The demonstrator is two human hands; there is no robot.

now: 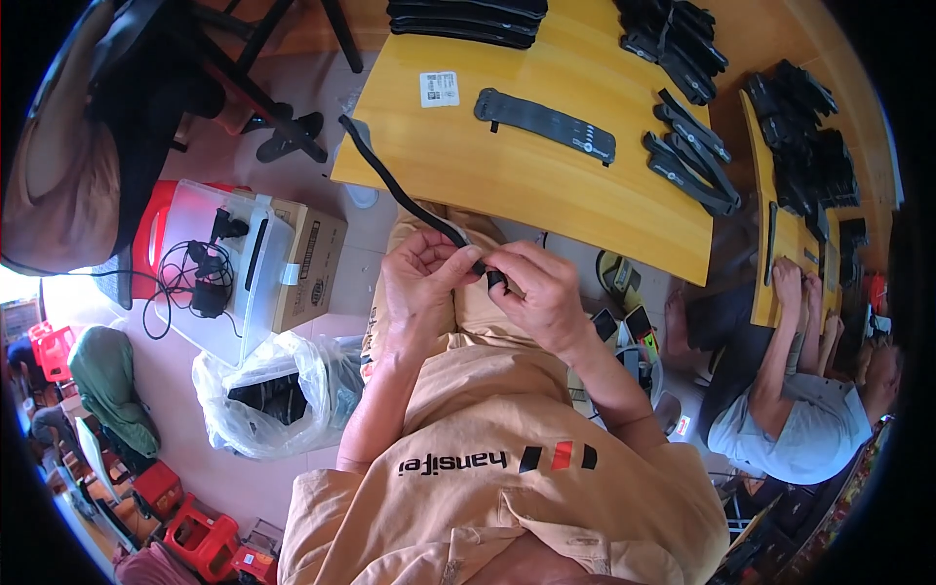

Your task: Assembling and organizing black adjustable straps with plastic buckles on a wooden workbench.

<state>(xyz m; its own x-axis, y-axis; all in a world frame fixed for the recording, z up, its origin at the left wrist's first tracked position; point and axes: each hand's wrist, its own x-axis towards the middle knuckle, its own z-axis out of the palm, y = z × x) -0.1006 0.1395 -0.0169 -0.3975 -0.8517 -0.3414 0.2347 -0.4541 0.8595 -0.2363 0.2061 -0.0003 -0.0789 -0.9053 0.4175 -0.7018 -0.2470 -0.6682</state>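
- Both hands meet just above the lap: the left hand (417,278) and the right hand (539,292) are pinched together on one end of a long black strap (390,185), thumbs and fingertips clamped on it from either side.
- From that pinch the strap runs up and away to the left, curving past the near edge of the yellow table (546,185) with its far end hanging free in the air.
- Judging by the tight fingertip hold at the strap's end, the step in hand looks like fitting or threading something small there; the piece itself is hidden between the fingers, so I cannot tell what it is.
- As a judgement, the next move calls for steady, fine finger work right at the pinch while the loose length stays out of the way.
- Just beyond the grip, on the table, a flat black strap piece (544,124) lies alone, with a small white label (440,89) to its left.
- Farther off to the right lies a loose cluster of similar straps (692,156); at the far edge sit stacks of black parts (466,19).
- Well left of the grip stands a cardboard box (307,263); nearer, a clear plastic bag (273,395).
- Far right, another person's hands (795,283) rest at a second table.
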